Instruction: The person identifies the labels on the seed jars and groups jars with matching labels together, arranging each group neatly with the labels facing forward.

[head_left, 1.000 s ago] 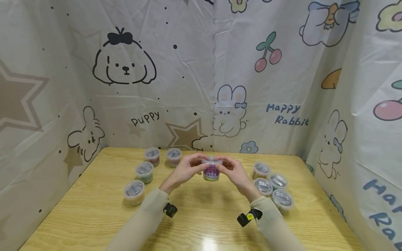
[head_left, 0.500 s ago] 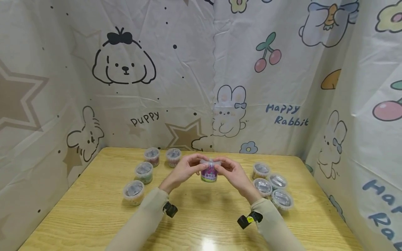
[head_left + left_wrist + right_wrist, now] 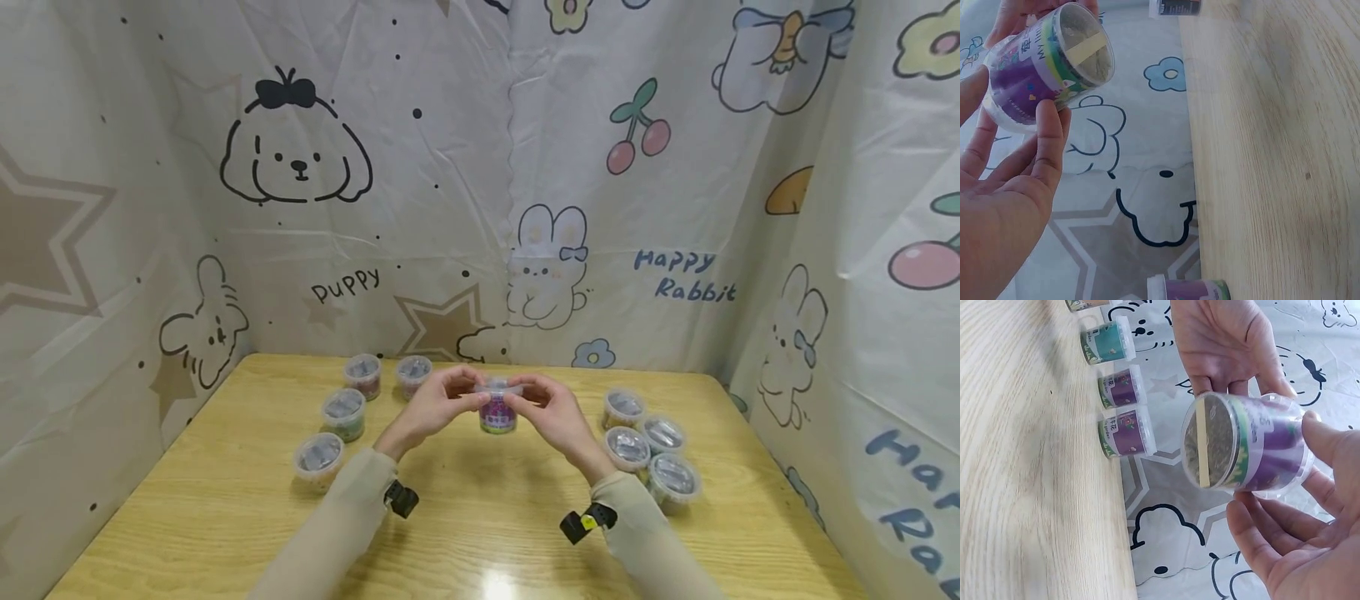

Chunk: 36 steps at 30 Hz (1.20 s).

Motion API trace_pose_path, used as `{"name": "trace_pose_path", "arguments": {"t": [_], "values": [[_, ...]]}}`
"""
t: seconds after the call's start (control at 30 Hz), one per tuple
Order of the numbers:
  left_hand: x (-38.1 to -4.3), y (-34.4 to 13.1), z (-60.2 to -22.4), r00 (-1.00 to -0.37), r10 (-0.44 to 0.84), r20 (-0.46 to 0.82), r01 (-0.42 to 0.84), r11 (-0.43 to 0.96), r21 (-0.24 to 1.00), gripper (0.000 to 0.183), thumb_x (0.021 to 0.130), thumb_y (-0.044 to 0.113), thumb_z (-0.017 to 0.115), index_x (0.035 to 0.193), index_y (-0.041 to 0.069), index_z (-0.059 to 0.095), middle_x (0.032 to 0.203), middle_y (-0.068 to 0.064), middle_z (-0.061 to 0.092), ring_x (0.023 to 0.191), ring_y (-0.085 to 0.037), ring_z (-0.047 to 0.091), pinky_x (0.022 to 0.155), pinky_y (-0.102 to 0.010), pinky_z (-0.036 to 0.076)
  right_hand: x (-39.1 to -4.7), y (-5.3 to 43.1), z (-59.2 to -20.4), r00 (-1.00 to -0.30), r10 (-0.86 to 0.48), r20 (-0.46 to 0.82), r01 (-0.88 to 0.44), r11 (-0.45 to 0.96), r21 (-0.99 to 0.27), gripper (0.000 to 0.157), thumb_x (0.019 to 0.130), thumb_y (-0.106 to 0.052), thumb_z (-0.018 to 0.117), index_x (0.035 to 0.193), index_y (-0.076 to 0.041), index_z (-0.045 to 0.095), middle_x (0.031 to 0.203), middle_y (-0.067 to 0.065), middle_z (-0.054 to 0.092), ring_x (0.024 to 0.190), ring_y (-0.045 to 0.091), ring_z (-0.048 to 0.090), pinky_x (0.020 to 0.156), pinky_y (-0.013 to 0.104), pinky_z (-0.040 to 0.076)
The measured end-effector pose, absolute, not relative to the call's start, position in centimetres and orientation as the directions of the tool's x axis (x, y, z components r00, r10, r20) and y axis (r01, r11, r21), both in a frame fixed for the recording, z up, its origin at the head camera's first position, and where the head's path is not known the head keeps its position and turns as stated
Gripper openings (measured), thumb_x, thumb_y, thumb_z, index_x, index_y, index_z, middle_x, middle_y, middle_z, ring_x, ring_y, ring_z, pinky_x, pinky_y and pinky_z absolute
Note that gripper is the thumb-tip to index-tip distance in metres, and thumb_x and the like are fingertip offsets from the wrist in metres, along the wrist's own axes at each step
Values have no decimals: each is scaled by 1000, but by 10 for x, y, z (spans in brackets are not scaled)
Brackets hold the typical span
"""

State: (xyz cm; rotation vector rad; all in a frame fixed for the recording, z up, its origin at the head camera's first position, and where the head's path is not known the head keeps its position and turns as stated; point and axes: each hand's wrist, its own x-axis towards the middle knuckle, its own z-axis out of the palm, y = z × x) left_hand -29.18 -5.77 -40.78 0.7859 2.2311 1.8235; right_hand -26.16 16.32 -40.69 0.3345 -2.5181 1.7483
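Note:
A clear plastic tub (image 3: 498, 414) with a purple flowered label is held above the middle of the table by both hands. My left hand (image 3: 438, 404) grips its left side near the lid, thumb towards me. From the right, my right hand (image 3: 553, 410) pinches the rim area the same way. In the left wrist view the tub (image 3: 1029, 81) shows dark grainy filling and a pale stick across its base. The right wrist view shows the tub (image 3: 1266, 444) between the fingers of both hands. Whether the lid is fully seated cannot be told.
Several similar lidded tubs stand at the left, one (image 3: 320, 460) nearest me and one (image 3: 414, 377) near the back edge. More tubs cluster at the right, including a front one (image 3: 673, 477). A printed curtain (image 3: 435, 208) hangs round the wooden table (image 3: 480, 517).
Both hands and the tub have shifted slightly left. The hands keep their hold on the tub's upper part. The standing tubs have not moved.

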Motion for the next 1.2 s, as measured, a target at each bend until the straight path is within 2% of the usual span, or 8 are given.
{"name": "trace_pose_path", "arguments": {"t": [0.27,0.5,0.6,0.77,0.97,1.2], "values": [[-294,-57,-412,-809,528,258,384,144,912,16,92,19,70,98,6,61,110,-10,65,107,-26,66,88,-35,55,-261,164,-407,-962,-157,221,-266,392,-880,31,83,-28,80,108,-14,68,114,8,69,108,25,66,89,39,56],[-297,-56,-416,-839,470,273,431,269,861,17,91,23,72,103,12,65,108,-2,68,106,-19,67,86,-33,56,-267,164,-412,-974,-131,188,-226,431,-874,30,81,-32,82,101,-16,66,109,4,71,102,22,68,85,38,57],[-299,-55,-417,-838,458,296,464,315,828,19,91,24,72,105,13,66,108,-2,68,103,-20,67,84,-34,57,-273,164,-413,-979,-120,165,-201,436,-877,30,80,-33,82,101,-18,67,108,3,72,101,23,68,83,39,57],[-301,-58,-420,-859,439,265,446,384,808,17,91,25,72,103,16,65,106,-1,68,102,-20,67,85,-35,57,-281,159,-419,-980,-130,153,-195,423,-885,32,80,-30,83,104,-17,67,112,4,71,105,25,67,83,40,57],[-309,-61,-422,-872,428,237,436,459,774,16,91,24,71,103,15,65,106,-4,70,101,-22,67,86,-38,56,-294,153,-430,-976,-132,171,-212,425,-880,31,80,-30,82,104,-16,68,111,4,71,108,25,67,91,42,55],[-326,-67,-423,-884,412,221,415,472,778,15,90,25,73,100,15,67,105,-4,70,101,-25,68,84,-41,57,-311,146,-431,-971,-135,196,-238,502,-832,29,79,-27,83,102,-16,69,108,3,71,97,20,67,83,37,57]]}}
